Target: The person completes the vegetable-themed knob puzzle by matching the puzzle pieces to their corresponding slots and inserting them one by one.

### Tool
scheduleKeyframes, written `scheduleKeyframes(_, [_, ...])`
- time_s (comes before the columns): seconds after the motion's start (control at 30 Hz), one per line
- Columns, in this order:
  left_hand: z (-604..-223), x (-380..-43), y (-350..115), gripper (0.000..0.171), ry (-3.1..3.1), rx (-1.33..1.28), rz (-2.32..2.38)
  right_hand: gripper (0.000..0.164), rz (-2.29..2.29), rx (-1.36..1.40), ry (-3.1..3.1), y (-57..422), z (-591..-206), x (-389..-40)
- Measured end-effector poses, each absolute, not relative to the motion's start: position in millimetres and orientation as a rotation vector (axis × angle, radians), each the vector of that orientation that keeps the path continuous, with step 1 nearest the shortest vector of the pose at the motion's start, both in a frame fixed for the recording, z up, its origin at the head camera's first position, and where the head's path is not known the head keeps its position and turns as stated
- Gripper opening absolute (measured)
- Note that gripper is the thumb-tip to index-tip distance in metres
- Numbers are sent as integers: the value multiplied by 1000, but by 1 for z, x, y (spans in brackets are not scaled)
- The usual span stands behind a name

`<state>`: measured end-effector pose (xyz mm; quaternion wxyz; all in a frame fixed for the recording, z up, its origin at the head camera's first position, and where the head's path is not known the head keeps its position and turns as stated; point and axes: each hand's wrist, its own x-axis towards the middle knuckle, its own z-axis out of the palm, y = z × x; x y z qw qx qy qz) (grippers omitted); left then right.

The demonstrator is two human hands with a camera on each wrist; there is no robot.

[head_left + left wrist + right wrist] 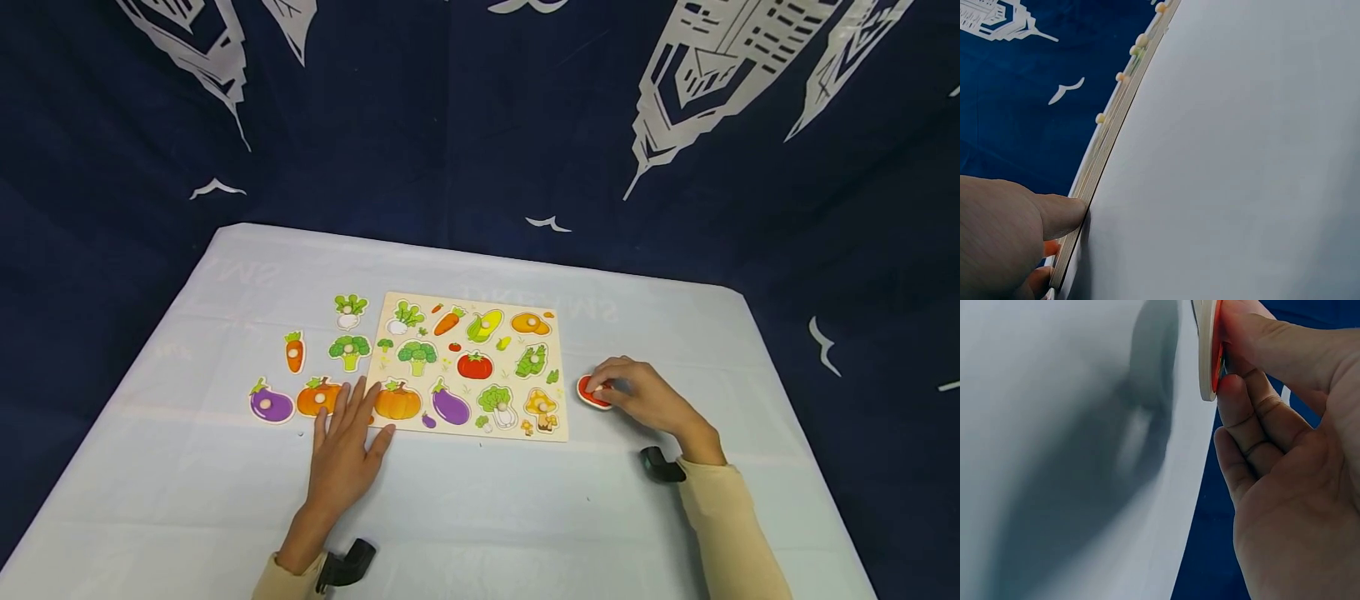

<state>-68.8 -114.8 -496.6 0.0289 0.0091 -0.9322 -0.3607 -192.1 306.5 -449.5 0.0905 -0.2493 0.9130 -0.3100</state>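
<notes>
Pinching a red piece, my right hand has its thumb and fingertips narrowed together on the red face; they cover its middle, so I can't make out a knob. In the right wrist view the piece shows almost edge-on, and I can't tell whether it is resting on the desk or lifted. It is just off the right edge of the board, between that edge and the desk's right edge, and nearer the board. The relation that counts, I judge, is this: the printed tomato lies left of my right hand, and slightly toward the desk's far edge. The piece's long axis is hard to read under my fingers.

My left hand is well apart from the red piece, its fingers straight and spread. It lies at the board's near left corner, the thumb touching the near edge, the fingers partly over the pumpkin piece.

Farther out, toward the desk's left edge, lie the eggplant piece and carrot piece; the broccoli piece and radish piece sit just beside the board's left edge.
</notes>
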Motion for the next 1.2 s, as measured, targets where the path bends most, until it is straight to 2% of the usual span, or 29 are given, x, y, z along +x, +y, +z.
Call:
scheduleKeyframes(0.53, [-493,-68,-114,66,-2880,13,-1116,16,-912,-904,2654,263,-440,-215])
scheduleKeyframes(0.87, [-495,-68,-114,67,-2888,22,-1103,15,-926,-895,2629,241,-435,-221])
scheduleKeyframes(1.2, [-496,-70,-114,67,-2900,30,-1116,13,-901,-973,2635,221,-441,-227])
